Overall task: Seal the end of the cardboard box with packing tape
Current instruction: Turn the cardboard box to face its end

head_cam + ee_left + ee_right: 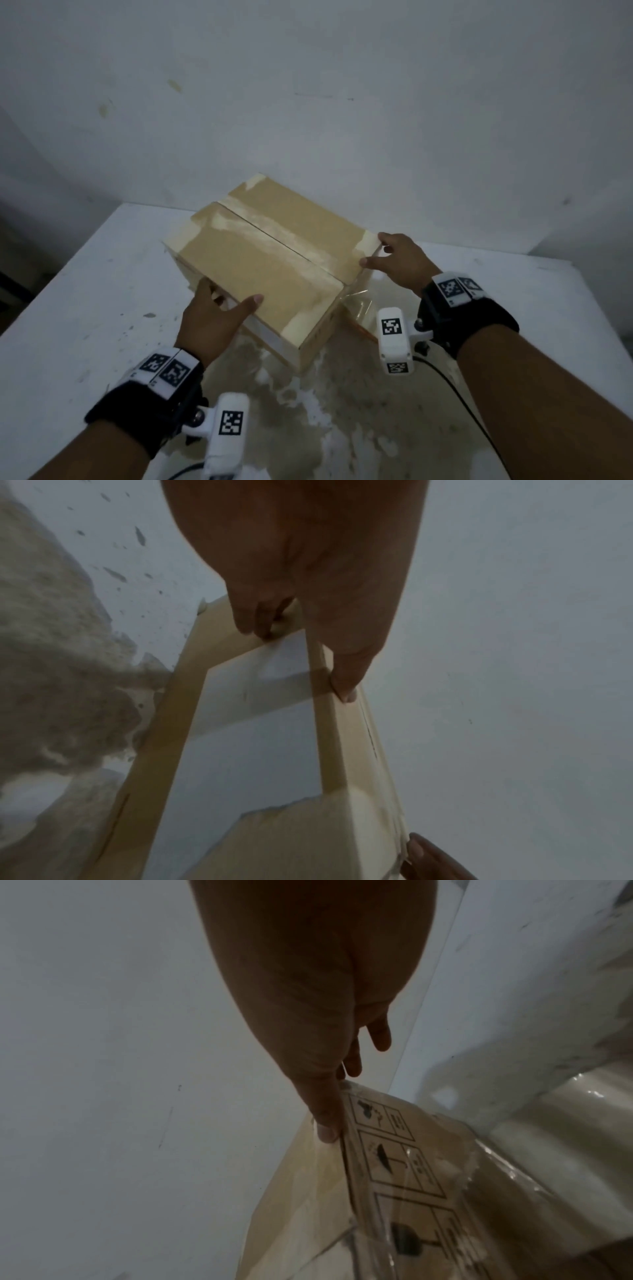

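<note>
A brown cardboard box (274,260) lies slantwise on the white table (85,291), its top flaps closed along a middle seam with pale patches of old tape. My left hand (229,305) grips its near-left edge, thumb on top and fingers curled against the side with the white label (260,737). At the box's right end my right hand (376,253) rests on the corner; the thumb (327,1131) presses the top edge and the other fingers lie straight along the end face. Clear packing tape (356,301) hangs loose and crinkled from that end, over the printed handling symbols (394,1164).
A worn brownish patch (342,394) covers the table's near middle. A black cable (462,394) runs across the table under my right forearm. A grey wall (308,102) stands close behind the box. The table's left edge (58,274) drops off into shadow.
</note>
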`<action>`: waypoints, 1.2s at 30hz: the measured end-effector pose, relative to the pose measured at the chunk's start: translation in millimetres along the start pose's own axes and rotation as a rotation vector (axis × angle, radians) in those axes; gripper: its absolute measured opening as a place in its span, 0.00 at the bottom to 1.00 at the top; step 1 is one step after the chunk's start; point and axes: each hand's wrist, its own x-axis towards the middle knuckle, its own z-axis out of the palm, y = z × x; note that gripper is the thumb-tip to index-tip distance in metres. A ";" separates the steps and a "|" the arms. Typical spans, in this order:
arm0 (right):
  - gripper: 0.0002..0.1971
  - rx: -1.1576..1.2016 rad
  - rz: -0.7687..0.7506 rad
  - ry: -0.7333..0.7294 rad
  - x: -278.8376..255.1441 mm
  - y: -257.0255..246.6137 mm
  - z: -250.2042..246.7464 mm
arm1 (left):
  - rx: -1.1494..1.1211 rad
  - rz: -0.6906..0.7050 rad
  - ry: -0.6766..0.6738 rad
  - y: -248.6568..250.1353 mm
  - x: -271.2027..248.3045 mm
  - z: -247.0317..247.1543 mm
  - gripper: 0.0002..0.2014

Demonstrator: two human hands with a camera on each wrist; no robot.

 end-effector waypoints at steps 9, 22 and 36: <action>0.16 -0.009 -0.027 0.063 -37.0 3.3 7.3 | -0.087 0.055 -0.156 -2.9 -5.4 -11.0 0.46; 0.18 -0.005 0.033 0.160 -99.8 12.7 26.7 | -0.138 0.055 -0.331 -13.6 -24.5 -34.4 0.33; 0.23 -0.136 0.521 0.181 -147.7 95.4 -7.1 | 0.847 0.753 -0.451 50.1 -50.3 28.1 0.42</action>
